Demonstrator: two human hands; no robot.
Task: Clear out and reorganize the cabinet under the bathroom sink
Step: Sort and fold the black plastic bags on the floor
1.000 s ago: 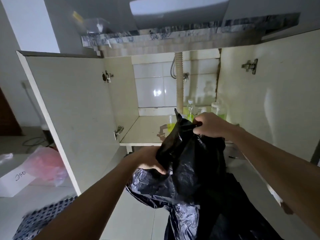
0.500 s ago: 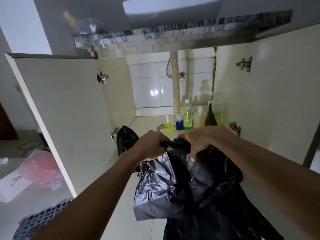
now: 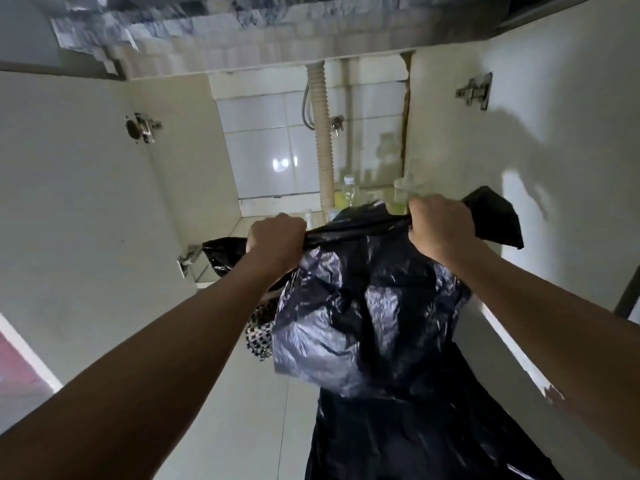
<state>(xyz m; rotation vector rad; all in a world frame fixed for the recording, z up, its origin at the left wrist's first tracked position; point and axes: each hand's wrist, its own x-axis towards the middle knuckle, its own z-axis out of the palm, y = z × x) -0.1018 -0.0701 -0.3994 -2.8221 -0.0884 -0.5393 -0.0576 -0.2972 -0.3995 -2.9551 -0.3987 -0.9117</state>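
Note:
A black plastic bag (image 3: 367,306) hangs in front of the open cabinet (image 3: 194,161) under the sink. My left hand (image 3: 275,239) grips one end of the bag's top edge and my right hand (image 3: 438,225) grips the other, so the edge is stretched taut between them. Loose bag ends stick out past each fist. Behind the bag, on the cabinet floor, stand a clear bottle with yellow-green liquid (image 3: 349,194) and a pale container (image 3: 401,194); other bottles are mostly hidden.
A ribbed drain pipe (image 3: 322,140) runs down the tiled back wall. Both cabinet doors stand open, the left door (image 3: 69,202) and the right door (image 3: 540,150). A checkered cloth (image 3: 259,334) shows below the bag's left side. Tiled floor lies beneath.
My hands have moved apart, from close together at the bag's top to stretching the edge wide. The view has moved closer to the cabinet and tilted up.

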